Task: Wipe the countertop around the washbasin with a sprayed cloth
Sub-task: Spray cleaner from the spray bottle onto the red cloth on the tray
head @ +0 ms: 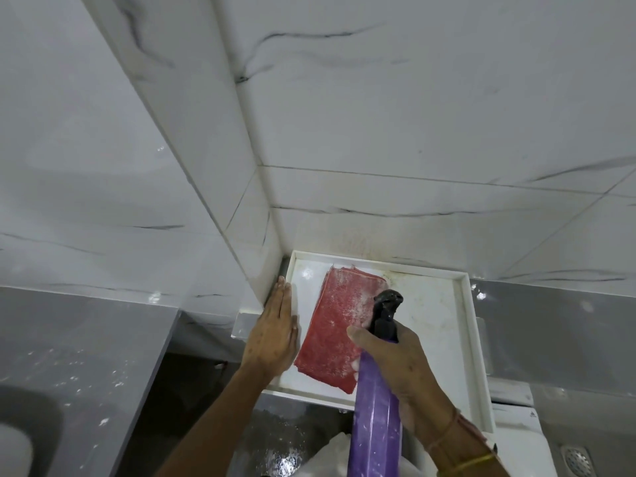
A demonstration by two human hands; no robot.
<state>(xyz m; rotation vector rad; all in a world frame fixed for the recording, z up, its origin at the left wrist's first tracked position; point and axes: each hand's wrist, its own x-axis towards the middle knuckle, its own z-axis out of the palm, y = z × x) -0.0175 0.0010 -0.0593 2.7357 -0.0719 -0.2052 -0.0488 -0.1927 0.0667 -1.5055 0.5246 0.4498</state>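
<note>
While right hand [395, 359] grips the purple spray bottle [375, 407] over the red cloth [335, 325], left hand [275, 335] lies flat, holding nothing (nozzle angled): overspray may miss onto the white tray [464, 304].

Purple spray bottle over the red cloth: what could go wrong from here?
1. The purple spray bottle in the right hand points its black nozzle towards the marble-patterned wall tiles; mist may overshoot the folded red cloth.
2. The left hand lies flat beside the cloth, not on it, so it could catch spray.
3. The cloth already looks white-flecked; more may pool in the white rimmed tray.
</note>
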